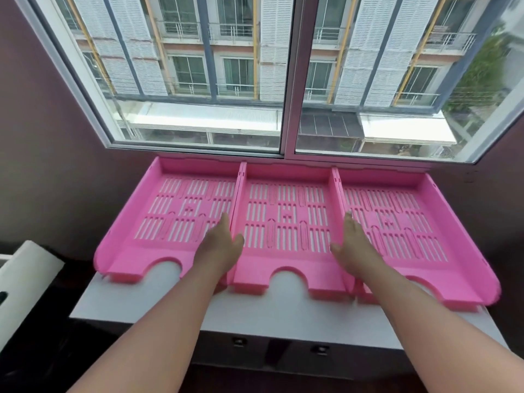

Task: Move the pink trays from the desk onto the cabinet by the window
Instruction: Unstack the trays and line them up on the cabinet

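Both hands out flat, fingers loosely together, gripping nothing: left hand (219, 245) across the seam between left tray (170, 219) and middle tray (286, 222), right hand (353, 245) across the seam between middle tray and right tray (405, 225); beyond the fingertips, window (286, 80) with an apartment block outside; under the palms, white cabinet (181, 304) top carrying all three pink slotted trays side by side, walls touching, scooped front edges toward the wrists; below the forearms, two dark drawer handles (239, 342); far off the left elbow, a white object (25, 268), kind unclear.
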Tool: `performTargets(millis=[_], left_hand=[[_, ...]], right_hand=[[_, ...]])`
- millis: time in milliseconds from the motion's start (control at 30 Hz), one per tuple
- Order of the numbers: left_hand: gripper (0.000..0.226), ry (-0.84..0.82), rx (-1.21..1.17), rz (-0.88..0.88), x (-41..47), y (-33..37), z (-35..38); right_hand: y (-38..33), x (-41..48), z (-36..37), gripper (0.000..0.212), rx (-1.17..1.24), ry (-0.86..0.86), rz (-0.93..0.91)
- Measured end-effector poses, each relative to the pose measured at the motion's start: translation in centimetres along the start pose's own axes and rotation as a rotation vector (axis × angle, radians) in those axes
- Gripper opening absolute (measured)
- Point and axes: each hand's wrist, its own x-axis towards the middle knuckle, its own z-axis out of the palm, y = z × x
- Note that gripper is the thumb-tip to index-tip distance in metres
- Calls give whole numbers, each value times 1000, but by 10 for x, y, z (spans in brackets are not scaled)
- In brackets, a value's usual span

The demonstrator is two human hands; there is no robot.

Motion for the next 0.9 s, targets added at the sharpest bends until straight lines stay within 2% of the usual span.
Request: performTargets(millis=[100,233,400,500,600,700,900], left_hand=[[68,26,8,7,-15,-5,4],[65,25,74,24,-20,-3,9],[79,102,228,-6,-50,-15,20],[92,148,301,-66,-71,-35,32],[111,158,318,-159,-87,-54,39],[123,161,352,-237,-96,-72,41],[125,147,362,-283,-94,-92,38]], right_hand=[[3,-20,3,80,-1,62,-5],[15,-31,10,75,-2,31,-8],[29,-48,7,81,-3,-3,-62],[49,-66,14,93,-91,44,-83],[69,-83,20,107,-198,85,-13],[83,-98,26,116,-205,147,101],[93,-113,46,131,-72,267,364]])
